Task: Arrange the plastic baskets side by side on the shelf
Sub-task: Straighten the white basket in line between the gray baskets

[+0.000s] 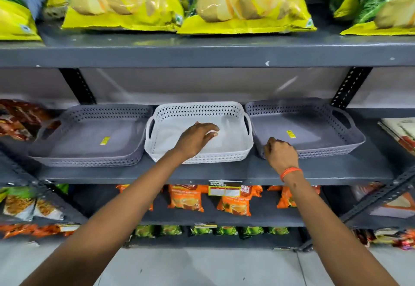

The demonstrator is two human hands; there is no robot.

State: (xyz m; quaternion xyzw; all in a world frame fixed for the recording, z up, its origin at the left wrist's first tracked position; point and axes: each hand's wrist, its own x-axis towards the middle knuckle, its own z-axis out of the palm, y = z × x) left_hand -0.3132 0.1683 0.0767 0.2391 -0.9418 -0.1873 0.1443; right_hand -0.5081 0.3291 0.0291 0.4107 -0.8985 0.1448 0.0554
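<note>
Three shallow plastic baskets sit in a row on the middle shelf (224, 173), a dark grey painted metal board across the centre of the frame. All three are rectangular with rounded corners, smooth flat bottoms, walls pierced with small diamond holes, and cut-out handle slots at the short ends. Left grey basket (89, 137) at centre left, matte purple-grey, yellow sticker on its floor. White basket (233, 128) in the middle, paler and glossier, its left side touching or just beside the left grey one. Right grey basket (314, 128) at centre right, same purple-grey, yellow sticker on floor, just beside the white one.

Left hand (197, 137) reaches over the white basket's front wall, palm down, fingers loosely spread and slightly curled, resting on or just above the floor inside; gripping nothing. Right hand (280, 153) is closed in a fist over the near left corner of the right grey basket, fingers hooked on the front rim; an orange thread band (290, 172) circles the wrist.

Upper shelf (202, 52) at top of frame carries shiny yellow crinkly snack bags (247, 5). Lower centre, orange packets (186, 198) on the shelf below, slotted black uprights at the sides
</note>
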